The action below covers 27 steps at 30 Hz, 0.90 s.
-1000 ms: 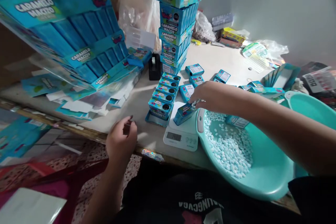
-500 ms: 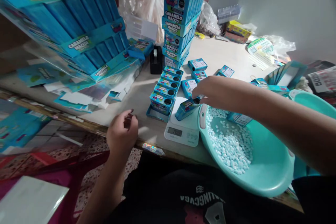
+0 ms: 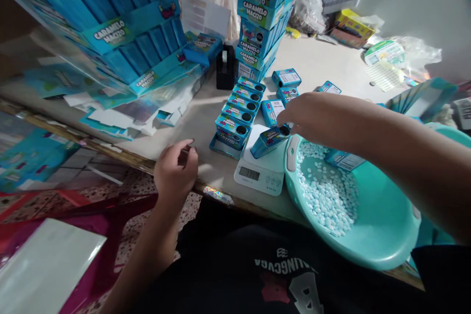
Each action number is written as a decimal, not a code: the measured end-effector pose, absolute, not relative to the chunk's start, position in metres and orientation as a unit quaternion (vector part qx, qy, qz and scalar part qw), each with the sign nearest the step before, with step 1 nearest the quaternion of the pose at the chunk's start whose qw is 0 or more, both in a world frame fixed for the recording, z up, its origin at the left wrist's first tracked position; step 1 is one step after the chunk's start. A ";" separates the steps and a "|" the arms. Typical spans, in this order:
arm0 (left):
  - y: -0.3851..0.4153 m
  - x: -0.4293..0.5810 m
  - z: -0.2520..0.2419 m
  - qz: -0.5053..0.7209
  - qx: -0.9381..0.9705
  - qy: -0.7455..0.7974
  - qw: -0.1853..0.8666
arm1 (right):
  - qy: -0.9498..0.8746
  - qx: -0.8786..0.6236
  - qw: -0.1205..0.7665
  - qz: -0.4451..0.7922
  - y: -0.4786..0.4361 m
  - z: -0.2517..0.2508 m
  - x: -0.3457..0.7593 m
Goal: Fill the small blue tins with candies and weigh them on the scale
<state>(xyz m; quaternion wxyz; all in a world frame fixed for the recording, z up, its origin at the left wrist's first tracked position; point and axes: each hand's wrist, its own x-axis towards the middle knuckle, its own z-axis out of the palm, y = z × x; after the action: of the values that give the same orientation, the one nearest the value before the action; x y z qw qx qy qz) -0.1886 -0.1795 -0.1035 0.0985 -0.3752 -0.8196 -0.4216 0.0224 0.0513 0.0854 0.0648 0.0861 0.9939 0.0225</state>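
Note:
A small blue candy box [image 3: 265,142] stands tilted on the white kitchen scale [image 3: 259,181], its round dark opening facing up and right. My right hand [image 3: 300,113] is at that opening, fingers pinched downward, with pale candies showing at the fingertips; the hand partly hides them. To its right, a turquoise basin [image 3: 386,225] holds many small pale-blue candies [image 3: 333,206] and another blue box [image 3: 345,159]. At the table's front edge rests my left hand [image 3: 176,164], empty, its fingers curled and the thumb apart from them. The scale's digits are blurred.
Left of the scale, a row of blue boxes [image 3: 237,113] sits in a display tray. Behind are a tall stack of cartons [image 3: 253,34], a black tape dispenser [image 3: 225,68] and several loose boxes [image 3: 287,78]. Plastic-wrapped cartons [image 3: 110,34] and cardboard scraps [image 3: 128,117] lie left.
The view has shifted, so the table things appear slightly lower right or higher. My right hand stays at the box opening; my left hand keeps its curled pose. The scale's reading looks different.

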 end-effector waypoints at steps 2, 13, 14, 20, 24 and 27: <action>-0.180 -0.188 -0.102 -0.424 -0.380 -0.816 0.102 | 0.993 0.070 0.081 0.049 0.047 0.089 0.022; -0.178 -0.188 -0.101 -0.431 -0.396 -0.804 0.106 | 0.993 0.079 0.076 0.035 0.050 0.086 0.024; -0.178 -0.188 -0.101 -0.432 -0.396 -0.803 0.106 | 0.993 0.081 0.076 0.038 0.051 0.087 0.024; -0.179 -0.187 -0.101 -0.438 -0.397 -0.799 0.115 | 0.996 0.062 0.062 0.021 0.054 0.092 0.024; -0.179 -0.188 -0.103 -0.433 -0.392 -0.804 0.109 | 0.997 0.054 0.050 0.022 0.052 0.092 0.018; -0.179 -0.189 -0.103 -0.431 -0.389 -0.806 0.116 | 0.998 0.037 0.045 0.020 0.049 0.091 0.015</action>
<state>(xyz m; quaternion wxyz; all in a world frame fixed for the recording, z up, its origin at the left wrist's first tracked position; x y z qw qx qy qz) -0.1891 -0.1792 -0.1033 0.1157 -0.3894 -0.8055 -0.4314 0.0148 0.0495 0.0912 0.0455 0.0371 0.9981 0.0198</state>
